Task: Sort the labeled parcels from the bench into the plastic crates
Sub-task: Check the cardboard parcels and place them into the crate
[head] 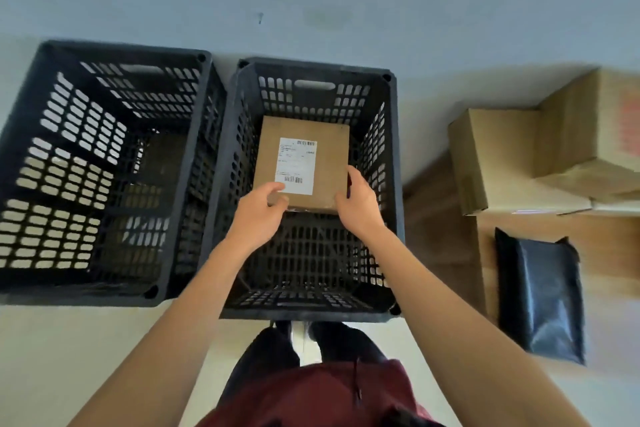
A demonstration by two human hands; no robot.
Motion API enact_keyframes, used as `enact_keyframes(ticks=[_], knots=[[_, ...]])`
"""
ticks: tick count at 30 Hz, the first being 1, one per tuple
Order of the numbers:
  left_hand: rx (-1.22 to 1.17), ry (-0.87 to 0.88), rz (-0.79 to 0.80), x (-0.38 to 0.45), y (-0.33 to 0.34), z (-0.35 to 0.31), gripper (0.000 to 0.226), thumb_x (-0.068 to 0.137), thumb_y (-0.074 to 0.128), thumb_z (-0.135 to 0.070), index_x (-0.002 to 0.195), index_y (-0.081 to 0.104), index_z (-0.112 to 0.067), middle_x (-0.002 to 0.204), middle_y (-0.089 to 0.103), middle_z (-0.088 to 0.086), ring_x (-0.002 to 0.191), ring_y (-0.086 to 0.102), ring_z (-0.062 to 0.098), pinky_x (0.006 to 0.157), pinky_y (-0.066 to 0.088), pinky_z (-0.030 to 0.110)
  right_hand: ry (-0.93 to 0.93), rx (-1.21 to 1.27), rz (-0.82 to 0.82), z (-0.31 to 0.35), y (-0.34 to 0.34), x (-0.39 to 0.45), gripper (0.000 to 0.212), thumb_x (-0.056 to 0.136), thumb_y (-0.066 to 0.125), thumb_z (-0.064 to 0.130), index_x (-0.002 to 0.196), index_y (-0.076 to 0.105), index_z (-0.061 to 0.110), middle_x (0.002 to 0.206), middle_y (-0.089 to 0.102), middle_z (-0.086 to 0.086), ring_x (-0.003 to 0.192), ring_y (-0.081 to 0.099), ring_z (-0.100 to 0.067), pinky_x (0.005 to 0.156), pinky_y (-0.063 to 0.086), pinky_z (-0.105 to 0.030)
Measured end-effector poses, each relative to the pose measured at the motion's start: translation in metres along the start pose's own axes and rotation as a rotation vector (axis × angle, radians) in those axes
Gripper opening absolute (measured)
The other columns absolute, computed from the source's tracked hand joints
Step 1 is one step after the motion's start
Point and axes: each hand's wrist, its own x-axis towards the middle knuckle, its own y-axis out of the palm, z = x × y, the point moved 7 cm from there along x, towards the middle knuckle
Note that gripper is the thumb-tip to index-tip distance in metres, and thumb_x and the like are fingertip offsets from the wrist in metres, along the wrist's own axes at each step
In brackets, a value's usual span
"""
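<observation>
A brown cardboard parcel (329,135) with a white barcode label on top is inside the middle black plastic crate (398,184), toward its far end. My left hand (258,215) holds the parcel's near left corner, thumb on top. My right hand (358,204) grips its near right edge. Whether the parcel rests on the crate floor or hangs above it I cannot tell. A second black crate (20,156) stands to the left, holding a brown parcel seen dimly through its mesh.
On the wooden bench (440,239) at the right lie two cardboard boxes (498,156) and a black plastic mailer bag (543,295). The crates sit on a pale floor against a light wall. My legs and dark shoes are below the middle crate.
</observation>
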Motion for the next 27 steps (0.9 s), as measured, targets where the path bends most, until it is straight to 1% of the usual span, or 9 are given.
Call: enact_keyframes(ticks=[2,5,8,11,16,19,20,23,27], knots=[[0.031,0.087,-0.011,-0.012,-0.010,-0.019,0.041,0.110,0.050,-0.030,0.150,0.052,-0.022,0.151,0.053,-0.005,0.135,0.053,0.015,0.100,0.037,0.022,-0.036,0.012,-0.028,0.011,-0.017,-0.023,0.061,0.106,0.051,0.012,0.162,0.029,0.023,0.157,0.046,-0.006,0.128,0.057,-0.025,0.081,0.049,-0.023],[0.060,0.189,0.002,-0.025,-0.022,-0.042,0.043,0.109,0.050,-0.031,0.151,0.051,-0.020,0.158,0.048,-0.003,0.148,0.041,0.018,0.114,0.032,0.030,-0.041,0.031,-0.087,0.022,-0.039,-0.055,0.059,0.109,0.050,0.017,0.163,0.028,0.025,0.159,0.045,-0.003,0.133,0.054,-0.023,0.087,0.046,-0.025],[0.058,0.277,-0.005,-0.038,-0.032,-0.055,0.042,0.108,0.052,-0.029,0.150,0.053,-0.022,0.156,0.050,-0.004,0.147,0.042,0.018,0.116,0.032,0.031,-0.083,0.014,-0.157,0.033,-0.051,-0.083,0.059,0.109,0.051,0.020,0.163,0.028,0.026,0.159,0.046,-0.004,0.132,0.056,-0.026,0.094,0.048,-0.029],[0.041,0.342,-0.008,-0.051,-0.038,-0.061,0.040,0.108,0.053,-0.029,0.147,0.055,-0.024,0.151,0.054,-0.006,0.144,0.046,0.015,0.112,0.033,0.029,-0.099,0.021,-0.223,0.037,-0.060,-0.106,0.059,0.108,0.052,0.022,0.162,0.030,0.027,0.157,0.049,-0.006,0.141,0.049,-0.027,0.112,0.044,-0.039],[0.031,0.442,0.028,-0.069,-0.033,-0.077,0.037,0.108,0.054,-0.028,0.145,0.058,-0.025,0.142,0.059,-0.009,0.135,0.052,0.012,0.112,0.042,0.034,-0.115,0.070,-0.314,0.039,-0.079,-0.147,0.055,0.108,0.053,0.021,0.160,0.036,0.026,0.156,0.050,-0.005,0.147,0.042,-0.021,0.117,0.037,-0.037],[0.030,0.514,0.055,-0.080,-0.019,-0.096,0.036,0.107,0.055,-0.026,0.143,0.059,-0.023,0.136,0.061,-0.010,0.128,0.055,0.009,0.110,0.047,0.038,-0.106,0.079,-0.394,0.028,-0.101,-0.172,0.052,0.108,0.054,0.022,0.158,0.040,0.024,0.155,0.050,-0.005,0.146,0.043,-0.020,0.117,0.037,-0.034],[0.038,0.542,0.065,-0.083,-0.012,-0.104,0.037,0.107,0.056,-0.027,0.143,0.058,-0.023,0.136,0.062,-0.010,0.125,0.056,0.007,0.109,0.047,0.035,-0.101,0.081,-0.427,0.023,-0.110,-0.180,0.051,0.107,0.055,0.022,0.157,0.042,0.023,0.154,0.052,-0.005,0.145,0.045,-0.019,0.116,0.039,-0.033],[0.053,0.606,0.109,-0.096,0.015,-0.131,0.039,0.106,0.057,-0.027,0.145,0.056,-0.024,0.136,0.064,-0.008,0.122,0.058,0.006,0.107,0.043,0.028,-0.061,0.106,-0.536,-0.001,-0.141,-0.207,0.048,0.106,0.056,0.022,0.153,0.047,0.023,0.138,0.062,-0.004,0.132,0.055,-0.019,0.102,0.044,-0.025],[0.091,0.693,0.183,-0.118,0.065,-0.174,0.039,0.106,0.058,-0.027,0.145,0.056,-0.025,0.134,0.065,-0.010,0.122,0.060,0.005,0.110,0.046,0.032,-0.009,0.163,-0.662,-0.039,-0.184,-0.245,0.044,0.106,0.056,0.026,0.150,0.051,0.027,0.141,0.061,-0.004,0.124,0.061,-0.018,0.100,0.054,-0.036]])
